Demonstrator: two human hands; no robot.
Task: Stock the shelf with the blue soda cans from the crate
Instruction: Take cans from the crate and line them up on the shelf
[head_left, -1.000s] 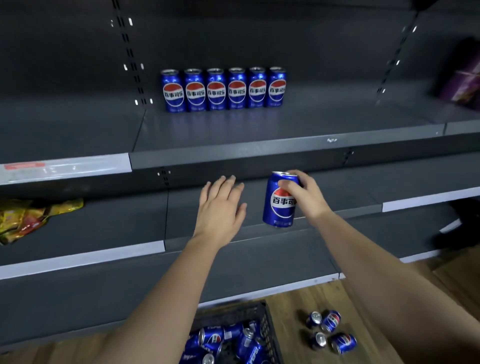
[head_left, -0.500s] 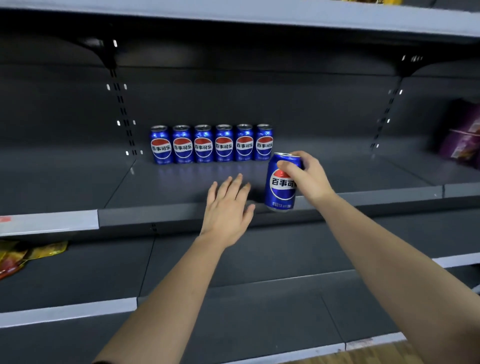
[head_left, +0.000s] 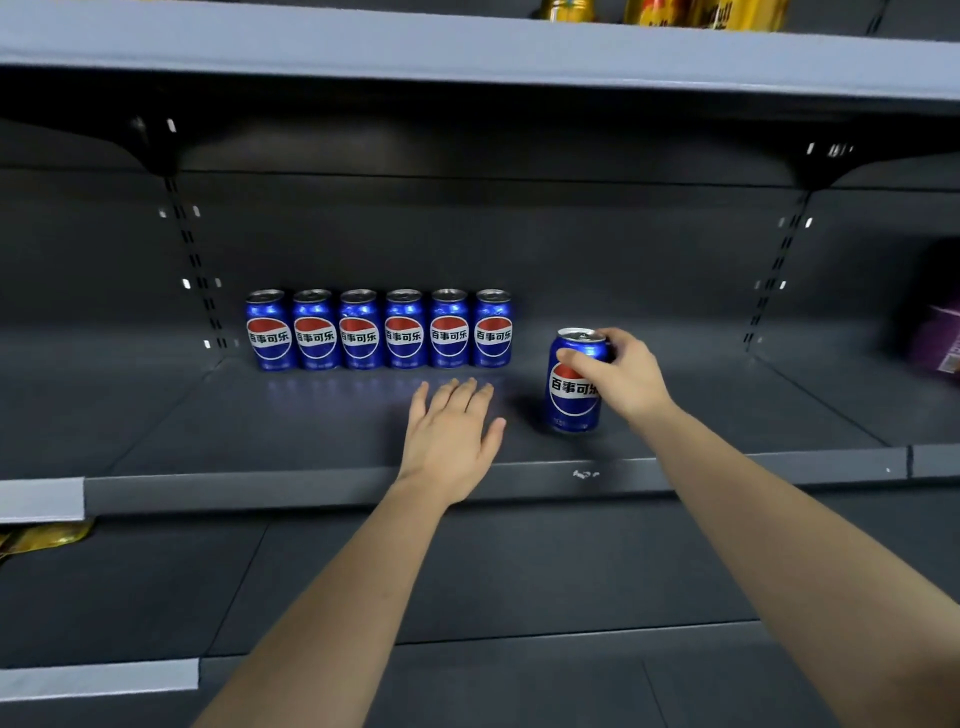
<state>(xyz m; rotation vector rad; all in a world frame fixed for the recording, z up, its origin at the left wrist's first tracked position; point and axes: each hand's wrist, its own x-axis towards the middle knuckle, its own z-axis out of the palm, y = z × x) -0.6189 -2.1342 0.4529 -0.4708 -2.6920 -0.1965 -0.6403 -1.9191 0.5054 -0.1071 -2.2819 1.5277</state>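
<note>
Several blue soda cans (head_left: 382, 330) stand in a row at the back of the dark grey shelf (head_left: 311, 483). My right hand (head_left: 621, 376) grips another blue soda can (head_left: 571, 400) near its top, upright, over the shelf and to the right of the row, nearer the front. Whether this can touches the shelf I cannot tell. My left hand (head_left: 449, 436) hovers flat with fingers apart over the shelf's front, in front of the row and left of the held can. The crate is out of view.
Yellow cans (head_left: 701, 13) stand on the shelf above. A purple package (head_left: 940, 338) sits at the right end of the same shelf. A yellow packet (head_left: 47, 535) lies on the lower shelf at the left. Upright slotted posts flank the bay.
My right hand has lifted the can from in front of the lower shelves up and forward onto the shelf with the row. My left hand rose alongside it. The view tilted up, losing the crate.
</note>
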